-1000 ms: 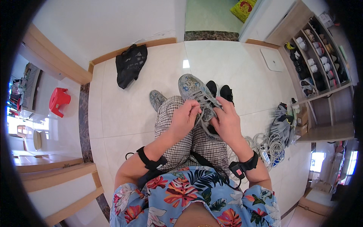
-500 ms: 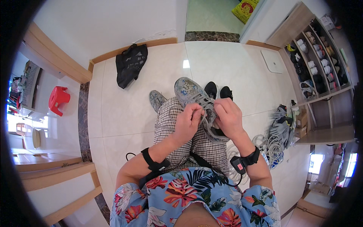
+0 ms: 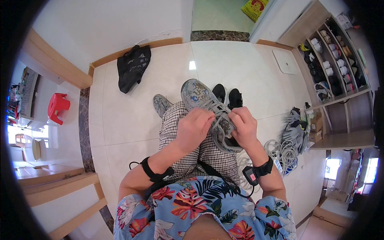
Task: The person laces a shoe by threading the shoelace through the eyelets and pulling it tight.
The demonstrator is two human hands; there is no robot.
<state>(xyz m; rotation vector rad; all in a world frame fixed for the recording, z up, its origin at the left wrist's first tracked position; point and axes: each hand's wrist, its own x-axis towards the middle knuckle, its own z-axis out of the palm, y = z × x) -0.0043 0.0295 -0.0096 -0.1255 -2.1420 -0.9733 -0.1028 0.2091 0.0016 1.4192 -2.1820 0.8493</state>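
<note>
- The nearest thing is a blue floral shirt; below it, checked trousers.
- A dark strap circles each wrist; the box on the right one bears a red mark.
- Over the lap, between and just beyond the hands, a grey patterned shoe points its toe away.
- The hands are apart. The left hand pinches the laces; the right hand is clamped at the shoe's right side, on edge or lace, I cannot tell which.
- Beyond, black shoes stand on the floor; coiled cables lie at right.
- Farther left, a black bag carries pale lettering, and a red stool stands near the edge.
- Far right, a shoe cabinet stands open.
- Farthest, a yellow bag shows a red print.
</note>
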